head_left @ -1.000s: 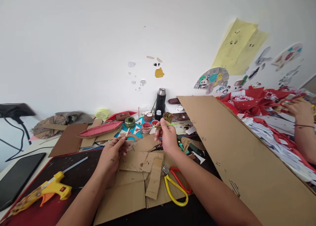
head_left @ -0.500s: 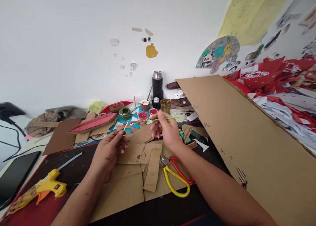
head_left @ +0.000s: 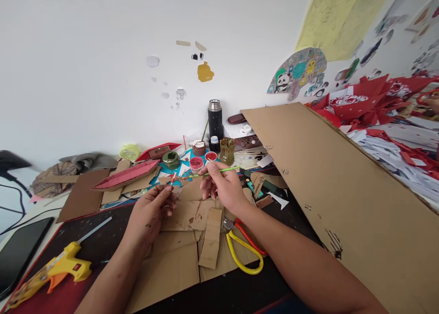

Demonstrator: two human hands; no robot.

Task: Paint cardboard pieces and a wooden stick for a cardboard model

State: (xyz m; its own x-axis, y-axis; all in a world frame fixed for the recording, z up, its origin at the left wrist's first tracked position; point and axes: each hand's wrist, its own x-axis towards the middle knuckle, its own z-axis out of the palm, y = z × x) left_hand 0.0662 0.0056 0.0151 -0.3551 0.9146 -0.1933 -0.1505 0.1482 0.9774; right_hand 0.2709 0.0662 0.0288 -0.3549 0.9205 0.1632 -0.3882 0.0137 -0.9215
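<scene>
My left hand pinches a small pale stick upright between thumb and fingertips; its upper end looks reddish. In my right hand is a thin green paintbrush, held nearly level with its bristle end pointing left. That end meets or nearly meets the stick; I cannot tell which. Behind the hands stand a jar of red paint, a smaller pot of red paint and a jar of green paint. Beneath the hands lie cardboard pieces, one with brown stains.
Scissors with yellow and red handles lie below my right wrist. A yellow glue gun rests at left, near a dark tablet or phone. A red cardboard boat shape sits back left. A large cardboard sheet slopes at right.
The brush has moved left, its bristle end now at the stick's top, where red shows. My left hand stays nearly in place. The view has shifted slightly.
</scene>
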